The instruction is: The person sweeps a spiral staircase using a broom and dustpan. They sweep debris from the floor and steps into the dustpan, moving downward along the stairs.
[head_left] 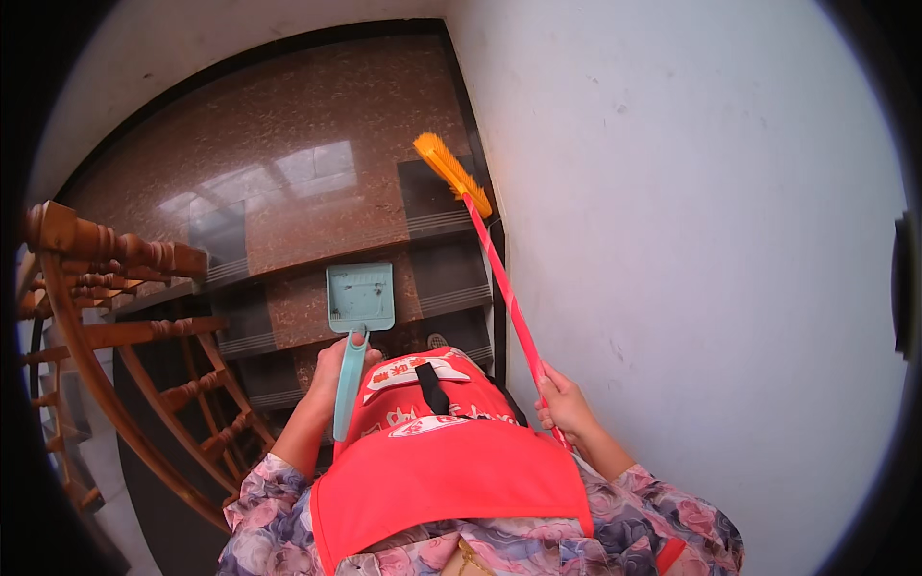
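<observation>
My left hand (336,367) grips the pale teal handle of a plastic dustpan (361,297). Dark bits of debris lie in its pan, which sits over the stair treads in front of me. In my right hand (567,403) is the red-pink shaft of a broom (508,291). The broom's orange bristle head (452,173) is at the right end of the upper step, beside the wall. Much of the dustpan's grip shows above my left hand, and the lower end of the broom shaft is partly hidden by my right hand.
A wooden stair railing (155,331) with turned balusters runs along the left. Polished brown stone steps (335,248) with dark strips lead up to a landing (302,101). A white wall (670,216) rises close on the right. One shoe tip (436,340) shows beyond my red apron (446,468).
</observation>
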Demonstrator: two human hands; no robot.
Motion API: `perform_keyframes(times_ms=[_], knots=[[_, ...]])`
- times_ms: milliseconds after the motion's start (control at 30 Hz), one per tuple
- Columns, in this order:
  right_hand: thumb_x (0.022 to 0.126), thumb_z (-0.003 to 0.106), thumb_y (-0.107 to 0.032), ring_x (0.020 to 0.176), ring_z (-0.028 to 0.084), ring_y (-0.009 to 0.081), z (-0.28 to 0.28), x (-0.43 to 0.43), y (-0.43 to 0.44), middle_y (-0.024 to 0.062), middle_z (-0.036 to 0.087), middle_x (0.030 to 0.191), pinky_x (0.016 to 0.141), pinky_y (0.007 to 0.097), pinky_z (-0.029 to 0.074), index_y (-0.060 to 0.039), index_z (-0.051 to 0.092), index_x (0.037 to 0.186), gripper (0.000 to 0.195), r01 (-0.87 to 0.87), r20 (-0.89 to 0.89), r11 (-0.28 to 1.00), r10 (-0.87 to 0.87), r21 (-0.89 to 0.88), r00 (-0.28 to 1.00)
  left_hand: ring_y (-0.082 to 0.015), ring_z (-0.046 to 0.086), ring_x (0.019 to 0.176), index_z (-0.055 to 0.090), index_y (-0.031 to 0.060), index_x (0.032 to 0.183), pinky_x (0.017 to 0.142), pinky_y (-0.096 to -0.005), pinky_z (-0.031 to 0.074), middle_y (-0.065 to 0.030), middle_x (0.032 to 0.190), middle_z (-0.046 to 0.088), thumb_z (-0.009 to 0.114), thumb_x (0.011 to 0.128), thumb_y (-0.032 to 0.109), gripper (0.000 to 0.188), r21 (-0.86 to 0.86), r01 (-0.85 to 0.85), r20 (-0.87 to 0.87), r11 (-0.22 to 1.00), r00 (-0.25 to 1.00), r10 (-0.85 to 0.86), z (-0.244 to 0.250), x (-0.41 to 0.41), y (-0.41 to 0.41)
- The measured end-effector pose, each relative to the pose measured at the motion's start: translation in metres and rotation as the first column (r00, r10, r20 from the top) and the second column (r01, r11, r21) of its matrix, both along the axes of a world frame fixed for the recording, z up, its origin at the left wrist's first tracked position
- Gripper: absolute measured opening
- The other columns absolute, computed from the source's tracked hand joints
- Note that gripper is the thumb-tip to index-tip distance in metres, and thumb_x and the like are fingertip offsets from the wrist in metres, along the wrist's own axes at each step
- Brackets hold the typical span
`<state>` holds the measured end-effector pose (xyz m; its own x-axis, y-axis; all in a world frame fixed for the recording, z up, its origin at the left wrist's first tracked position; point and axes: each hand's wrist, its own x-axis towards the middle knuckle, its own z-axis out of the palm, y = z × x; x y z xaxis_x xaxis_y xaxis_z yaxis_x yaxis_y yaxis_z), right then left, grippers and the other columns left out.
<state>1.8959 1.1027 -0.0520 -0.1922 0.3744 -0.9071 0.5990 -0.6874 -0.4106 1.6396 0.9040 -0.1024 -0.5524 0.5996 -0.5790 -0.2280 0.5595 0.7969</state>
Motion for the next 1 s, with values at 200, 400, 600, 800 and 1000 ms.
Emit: perform_keyframes(times_ms=[200, 400, 600, 800, 1000], knots=[[0.093, 0.044, -0.024, 0.047, 0.037, 0.007, -0.009, 0.028, 0.0, 0.0045, 0.045, 0.07, 0.041, 0.0199, 0.034, -0.0187, 0.03, 0.138, 0.047, -0.119, -0.078, 0.992, 0.115, -0.047, 0.99, -0.011, 0.056, 0.066, 0.057, 0.001, 0.081, 0.06, -0.0258, 0.044, -0.0089, 0.074, 0.062, 0.06, 0.081, 0.015, 0.014, -0.012, 0.175, -0.042, 0.985, 0.984, -0.175, -0.015, 0.011, 0.038], [0.093, 0.044, -0.023, 0.046, 0.04, 0.0072, 0.016, 0.002, 0.031, 0.0039, 0.044, 0.067, 0.04, 0.022, 0.038, -0.0163, 0.031, 0.137, 0.047, -0.314, -0.031, 0.945, 0.318, 0.097, 0.948, -0.0197, 0.061, 0.072, 0.057, -0.0001, 0.086, 0.065, -0.0312, 0.047, -0.0142, 0.08, 0.064, 0.055, 0.084, 0.018, 0.018, 0.021, 0.316, -0.125, 0.948, 0.942, -0.311, -0.026, 0.016, 0.067], [0.088, 0.046, -0.02, 0.075, 0.06, 0.0322, -0.123, -0.108, 0.107, 0.0205, 0.06, 0.09, 0.067, 0.0385, 0.048, -0.0116, 0.035, 0.133, 0.048, -0.663, 0.294, 0.288, 0.726, 0.691, 0.621, -0.0239, 0.062, 0.07, 0.059, 0.0034, 0.088, 0.064, -0.0347, 0.046, -0.0159, 0.077, 0.063, 0.061, 0.079, 0.019, 0.018, 0.042, 0.311, -0.196, 0.95, 0.934, -0.297, -0.057, 0.024, 0.087], [0.088, 0.044, -0.019, 0.09, 0.057, 0.0389, -0.196, -0.105, 0.132, 0.0247, 0.058, 0.1, 0.079, 0.0406, 0.045, -0.0117, 0.037, 0.131, 0.045, -0.763, 0.341, 0.212, 0.799, 0.611, 0.495, -0.0165, 0.057, 0.064, 0.059, 0.0027, 0.095, 0.062, -0.0307, 0.046, -0.0102, 0.072, 0.061, 0.061, 0.079, 0.017, 0.022, 0.031, 0.177, 0.022, 0.984, 0.984, -0.178, -0.101, 0.019, 0.128], [0.087, 0.045, -0.018, 0.084, 0.056, 0.0442, -0.121, 0.028, 0.108, 0.0278, 0.058, 0.091, 0.075, 0.0461, 0.044, -0.0102, 0.035, 0.132, 0.047, -0.859, 0.314, 0.284, 0.844, 0.426, 0.434, -0.0125, 0.059, 0.067, 0.057, 0.0101, 0.105, 0.058, -0.0266, 0.046, -0.0048, 0.073, 0.06, 0.051, 0.084, 0.012, 0.022, 0.025, 0.133, 0.042, 0.991, 0.99, -0.134, -0.12, 0.025, 0.133]])
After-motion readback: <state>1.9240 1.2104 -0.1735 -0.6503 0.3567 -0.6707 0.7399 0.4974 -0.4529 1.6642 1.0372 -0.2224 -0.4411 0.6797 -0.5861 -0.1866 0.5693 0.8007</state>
